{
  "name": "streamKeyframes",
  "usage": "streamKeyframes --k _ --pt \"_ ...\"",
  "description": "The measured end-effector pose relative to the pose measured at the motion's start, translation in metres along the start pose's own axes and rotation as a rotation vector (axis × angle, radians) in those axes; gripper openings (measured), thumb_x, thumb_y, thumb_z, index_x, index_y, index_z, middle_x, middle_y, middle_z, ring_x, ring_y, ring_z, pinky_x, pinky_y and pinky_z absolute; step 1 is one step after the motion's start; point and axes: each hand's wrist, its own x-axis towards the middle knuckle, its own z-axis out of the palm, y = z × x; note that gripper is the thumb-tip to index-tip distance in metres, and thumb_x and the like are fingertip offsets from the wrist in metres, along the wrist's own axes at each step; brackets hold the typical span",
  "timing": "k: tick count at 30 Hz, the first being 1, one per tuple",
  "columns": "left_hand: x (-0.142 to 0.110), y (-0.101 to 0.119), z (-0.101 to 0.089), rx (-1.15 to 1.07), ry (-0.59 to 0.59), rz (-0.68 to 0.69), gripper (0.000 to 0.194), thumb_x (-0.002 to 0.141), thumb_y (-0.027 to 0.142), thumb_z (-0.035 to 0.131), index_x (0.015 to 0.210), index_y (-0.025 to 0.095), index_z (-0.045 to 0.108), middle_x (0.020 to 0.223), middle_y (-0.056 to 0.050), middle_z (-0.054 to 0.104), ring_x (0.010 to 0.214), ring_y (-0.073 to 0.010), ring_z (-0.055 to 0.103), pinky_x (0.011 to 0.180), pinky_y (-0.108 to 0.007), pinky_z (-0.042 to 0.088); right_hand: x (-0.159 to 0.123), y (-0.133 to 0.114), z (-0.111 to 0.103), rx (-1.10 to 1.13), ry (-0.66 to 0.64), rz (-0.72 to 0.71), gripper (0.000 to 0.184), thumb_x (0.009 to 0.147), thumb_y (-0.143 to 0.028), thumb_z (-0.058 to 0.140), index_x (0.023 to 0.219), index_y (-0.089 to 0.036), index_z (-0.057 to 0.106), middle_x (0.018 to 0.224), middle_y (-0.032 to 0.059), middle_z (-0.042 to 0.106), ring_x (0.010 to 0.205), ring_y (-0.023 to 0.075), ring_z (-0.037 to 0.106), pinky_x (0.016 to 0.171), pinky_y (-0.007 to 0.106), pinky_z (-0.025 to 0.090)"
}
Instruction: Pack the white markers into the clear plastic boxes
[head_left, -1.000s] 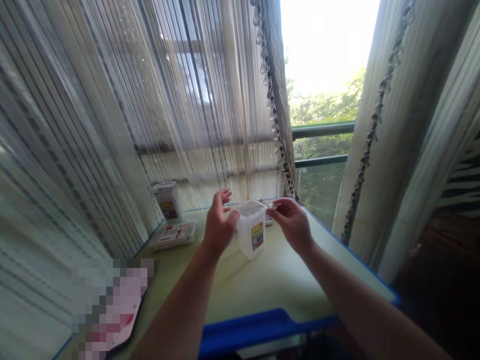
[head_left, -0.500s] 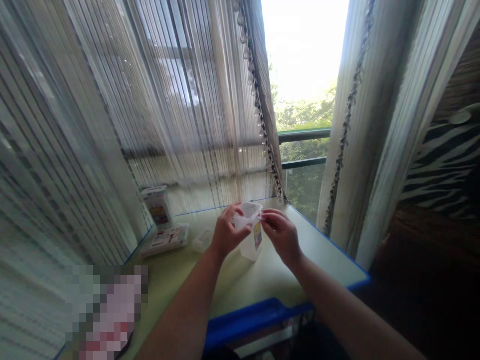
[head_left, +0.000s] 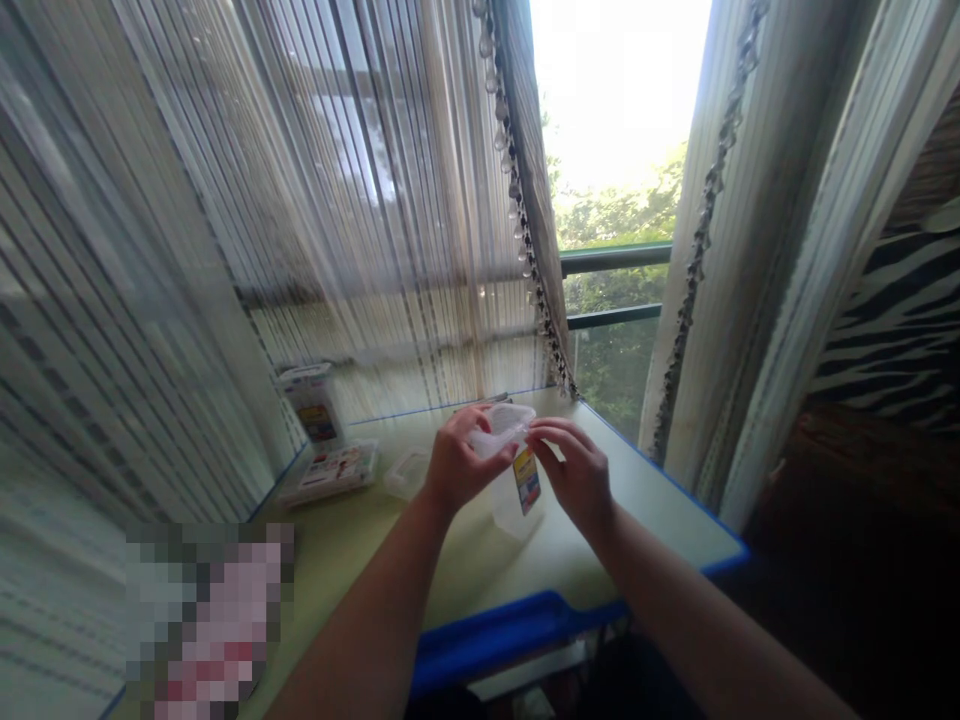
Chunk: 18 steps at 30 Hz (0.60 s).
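Observation:
A translucent plastic container (head_left: 511,508) with a colourful label on its side is between my hands above the pale tabletop. My left hand (head_left: 463,457) grips it near the rim, fingers behind and thumb in front. At the right side of the rim, my right hand (head_left: 574,465) pinches the edge with thumb and fingertips. Whether a small piece is in that pinch I cannot make out. The container leans slightly, and its mouth shows as a pale oval between the hands.
Left on the table (head_left: 450,590) are a flat clear case (head_left: 334,470) with small pictures, an upright labelled container (head_left: 313,405) and a small clear lid or tray (head_left: 405,472). A blue trough (head_left: 517,625) lines the front edge. String curtains (head_left: 360,220) hang behind.
The container has shifted slightly right and turned, so more of its label faces me. Both hands have moved with it, keeping their hold.

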Motion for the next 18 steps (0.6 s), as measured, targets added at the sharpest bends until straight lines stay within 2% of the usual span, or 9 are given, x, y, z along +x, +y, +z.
streamKeyframes --k 6,10,18 --pt "0.002 0.004 -0.004 -0.022 -0.016 -0.083 0.019 0.065 0.034 0.061 0.066 0.019 0.049 0.095 -0.008 0.069 0.085 -0.0203 0.064 0.078 -0.034 0.050 -0.003 0.005 -0.004 -0.044 -0.094 -0.180 0.026 0.085 -0.013 0.054 0.107 -0.024 0.063 0.099 0.0068 0.067 0.095 0.0189 0.063 0.084 0.037 0.054" --pt "0.003 0.006 -0.007 -0.057 -0.053 -0.093 0.020 0.065 0.035 0.059 0.065 0.019 0.048 0.086 -0.008 0.069 0.075 -0.0193 0.064 0.068 -0.032 0.051 -0.002 0.003 -0.006 -0.034 -0.146 -0.259 0.033 0.085 -0.009 0.053 0.114 -0.023 0.059 0.101 0.0075 0.066 0.101 0.0194 0.060 0.086 0.037 0.054" --pt "0.000 0.015 -0.007 -0.005 -0.027 0.008 0.021 0.059 0.034 0.059 0.061 0.021 0.043 0.091 -0.009 0.069 0.083 -0.0215 0.063 0.073 -0.033 0.050 -0.005 -0.001 -0.012 -0.102 -0.145 -0.296 0.035 0.086 -0.012 0.052 0.117 -0.025 0.058 0.102 0.0071 0.067 0.097 0.0201 0.061 0.082 0.037 0.055"
